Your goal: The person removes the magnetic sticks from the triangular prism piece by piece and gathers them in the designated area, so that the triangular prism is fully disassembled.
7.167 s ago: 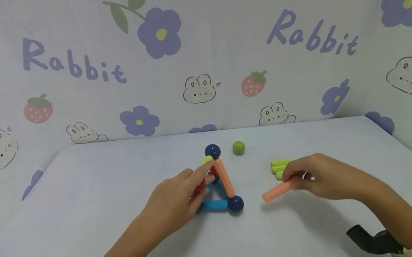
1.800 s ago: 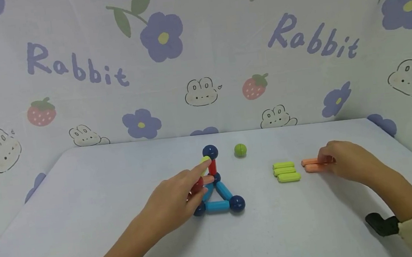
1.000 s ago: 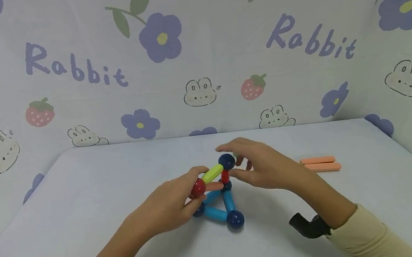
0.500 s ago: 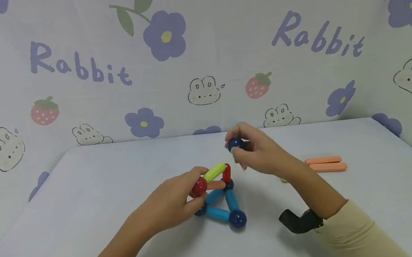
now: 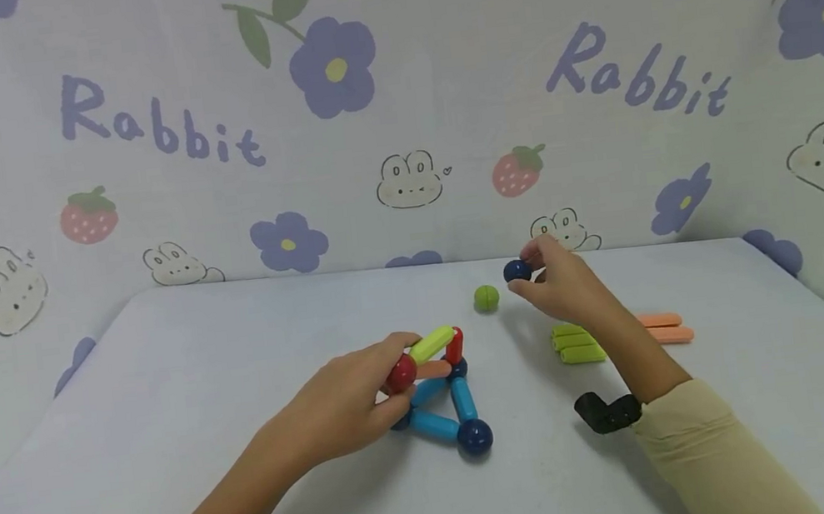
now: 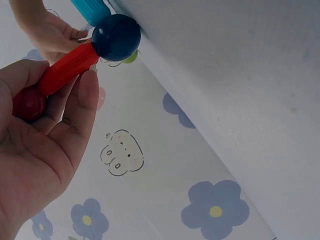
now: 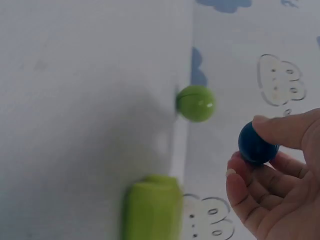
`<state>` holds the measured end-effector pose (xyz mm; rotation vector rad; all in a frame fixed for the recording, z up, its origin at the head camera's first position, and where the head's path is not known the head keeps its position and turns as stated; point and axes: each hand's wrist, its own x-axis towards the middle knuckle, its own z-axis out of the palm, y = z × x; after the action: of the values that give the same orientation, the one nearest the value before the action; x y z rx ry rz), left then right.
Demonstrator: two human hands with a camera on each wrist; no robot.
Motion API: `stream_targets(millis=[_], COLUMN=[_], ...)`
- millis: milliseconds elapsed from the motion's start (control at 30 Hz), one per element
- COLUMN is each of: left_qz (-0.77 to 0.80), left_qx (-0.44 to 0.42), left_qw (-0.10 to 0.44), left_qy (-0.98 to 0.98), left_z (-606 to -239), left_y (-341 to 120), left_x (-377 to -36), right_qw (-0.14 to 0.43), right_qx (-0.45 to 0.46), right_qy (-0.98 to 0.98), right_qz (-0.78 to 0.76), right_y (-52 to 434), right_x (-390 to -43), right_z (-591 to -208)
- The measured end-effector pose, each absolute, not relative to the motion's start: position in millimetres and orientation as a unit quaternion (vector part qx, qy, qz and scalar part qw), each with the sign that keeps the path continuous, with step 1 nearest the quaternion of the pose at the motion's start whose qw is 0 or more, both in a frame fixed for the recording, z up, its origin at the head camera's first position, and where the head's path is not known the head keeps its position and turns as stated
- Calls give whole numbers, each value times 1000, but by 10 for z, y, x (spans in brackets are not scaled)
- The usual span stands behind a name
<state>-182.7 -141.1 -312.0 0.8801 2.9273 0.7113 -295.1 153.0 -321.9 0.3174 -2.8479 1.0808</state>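
Observation:
My left hand (image 5: 330,408) grips a red ball (image 5: 401,373) on a magnetic stick-and-ball frame. From that ball a yellow-green rod (image 5: 432,344) slants up to meet the top of an upright red rod (image 5: 455,346). An orange rod (image 5: 434,369) shows beneath them. The base is a triangle of light-blue rods (image 5: 433,425) with dark blue corner balls (image 5: 474,436). In the left wrist view, fingers hold the red ball (image 6: 30,104) beside a red rod (image 6: 69,68). Away from the frame, my right hand (image 5: 565,283) pinches a loose dark blue ball (image 5: 516,271) above the table.
A green ball (image 5: 487,298) lies on the white table behind the frame. Several yellow-green rods (image 5: 580,346) sit at the right, partly behind the right forearm, with orange rods (image 5: 665,336) beyond. A printed cloth (image 5: 224,193) hangs at the table's back.
My right hand left the orange rods, pulled the dark blue ball off the frame's top, and carried it right and back. An earlier slanting orange rod is gone. The frame has turned slightly.

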Motion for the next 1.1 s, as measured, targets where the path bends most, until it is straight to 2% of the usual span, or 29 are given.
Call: stream_targets(millis=[267,633,1100], left_qz=[223,218,215], left_qx=[278,276,276], left_qw=[4,19,17], left_qy=[934,936,936], left_z=[-3121,-3103,-3103], left_y=[-1406,-1384,-1390], left_x=[-1827,-1827,-1820], right_qw=[41,38,35], right_qx=[110,64,78], right_qy=[-954,-960,-966], right_qz=[274,271,243], right_y=[1591,1580,1574], right_x=[-3075,-3065,-3074], right_z=[-3412,-3441,-3467])
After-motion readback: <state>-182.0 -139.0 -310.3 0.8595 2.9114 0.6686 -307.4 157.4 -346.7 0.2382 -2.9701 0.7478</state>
